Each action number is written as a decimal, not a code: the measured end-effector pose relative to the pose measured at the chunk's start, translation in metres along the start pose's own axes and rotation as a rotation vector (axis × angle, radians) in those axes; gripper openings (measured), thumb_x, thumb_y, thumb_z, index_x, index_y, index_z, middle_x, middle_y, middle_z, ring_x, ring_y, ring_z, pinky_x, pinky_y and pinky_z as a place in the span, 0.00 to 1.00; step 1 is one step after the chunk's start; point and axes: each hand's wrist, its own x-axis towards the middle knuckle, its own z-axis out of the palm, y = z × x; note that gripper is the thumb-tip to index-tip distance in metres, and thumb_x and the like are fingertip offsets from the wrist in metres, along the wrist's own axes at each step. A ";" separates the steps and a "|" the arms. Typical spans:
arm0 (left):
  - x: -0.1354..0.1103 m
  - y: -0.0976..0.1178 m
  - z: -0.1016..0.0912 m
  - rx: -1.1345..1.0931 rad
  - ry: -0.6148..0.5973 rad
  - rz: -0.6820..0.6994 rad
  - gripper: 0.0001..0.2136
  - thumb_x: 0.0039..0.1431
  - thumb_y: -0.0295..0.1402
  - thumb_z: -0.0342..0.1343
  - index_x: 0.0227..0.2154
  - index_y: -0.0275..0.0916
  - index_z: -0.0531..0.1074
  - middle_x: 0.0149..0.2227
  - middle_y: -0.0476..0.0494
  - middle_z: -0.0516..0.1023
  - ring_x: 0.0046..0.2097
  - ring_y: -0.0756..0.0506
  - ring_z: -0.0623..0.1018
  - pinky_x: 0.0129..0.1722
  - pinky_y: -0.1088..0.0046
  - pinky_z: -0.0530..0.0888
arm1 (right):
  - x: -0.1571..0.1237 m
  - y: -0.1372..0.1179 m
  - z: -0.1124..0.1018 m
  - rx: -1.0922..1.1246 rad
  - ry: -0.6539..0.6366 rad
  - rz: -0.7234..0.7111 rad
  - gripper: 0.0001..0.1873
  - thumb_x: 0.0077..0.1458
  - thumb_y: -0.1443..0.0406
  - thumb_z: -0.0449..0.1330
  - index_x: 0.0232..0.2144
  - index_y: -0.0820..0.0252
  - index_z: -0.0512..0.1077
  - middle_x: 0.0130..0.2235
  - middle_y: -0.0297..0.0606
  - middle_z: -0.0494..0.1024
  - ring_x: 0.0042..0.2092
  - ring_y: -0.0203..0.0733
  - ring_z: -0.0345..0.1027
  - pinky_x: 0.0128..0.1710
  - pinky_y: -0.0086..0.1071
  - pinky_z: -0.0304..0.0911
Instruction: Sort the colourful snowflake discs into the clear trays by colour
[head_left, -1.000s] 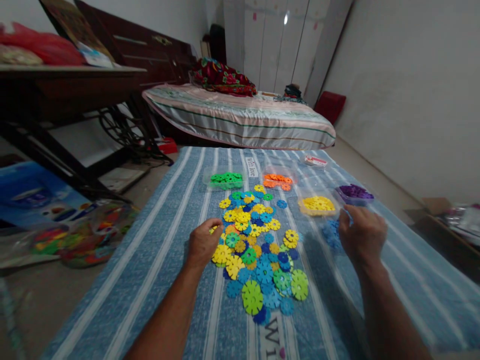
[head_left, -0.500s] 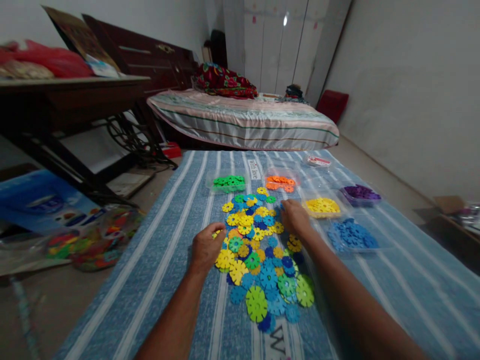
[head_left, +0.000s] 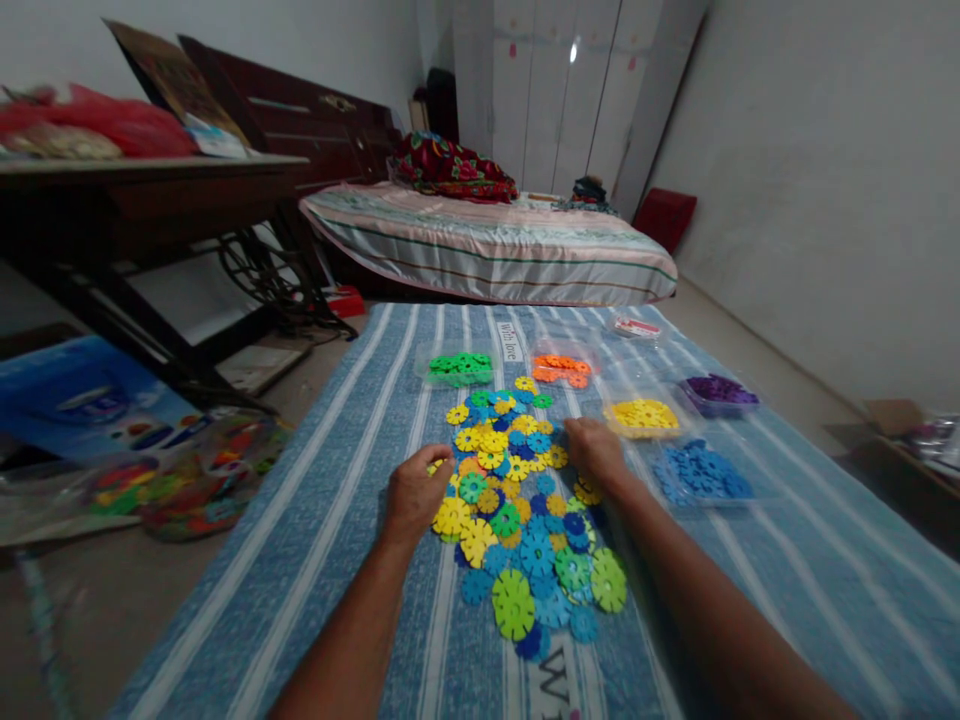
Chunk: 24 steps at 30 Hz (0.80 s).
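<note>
A pile of flat, notched plastic discs (head_left: 525, 505) in yellow, blue, green and orange lies on a blue striped cloth (head_left: 337, 520). My left hand (head_left: 415, 492) rests at the pile's left edge with its fingers curled, and a yellow disc (head_left: 434, 466) shows at the fingertips. At the pile's upper right edge, my right hand (head_left: 596, 450) is bent down onto the discs; what its fingers pinch is hidden. Clear trays hold sorted discs: green (head_left: 459, 368), orange (head_left: 559, 367), yellow (head_left: 642, 413), purple (head_left: 718, 391) and blue (head_left: 697, 472).
A striped mattress (head_left: 487, 240) lies beyond the cloth. At the left stand a dark table (head_left: 150, 190) and a sewing machine frame, with a blue box (head_left: 82, 400) and a bag of coloured pieces (head_left: 187, 475) on the floor. A small packet (head_left: 636, 327) lies far right.
My right hand left the blue tray, crossed left to the pile's upper right edge and settled there. The left hand stayed at the pile's left edge.
</note>
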 end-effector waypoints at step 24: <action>-0.001 0.005 0.001 0.034 -0.004 0.008 0.12 0.49 0.40 0.52 0.32 0.43 0.77 0.36 0.49 0.83 0.42 0.43 0.80 0.47 0.71 0.74 | -0.095 0.024 -0.004 0.154 0.405 -0.091 0.10 0.62 0.65 0.53 0.38 0.59 0.74 0.36 0.42 0.78 0.39 0.44 0.69 0.41 0.34 0.60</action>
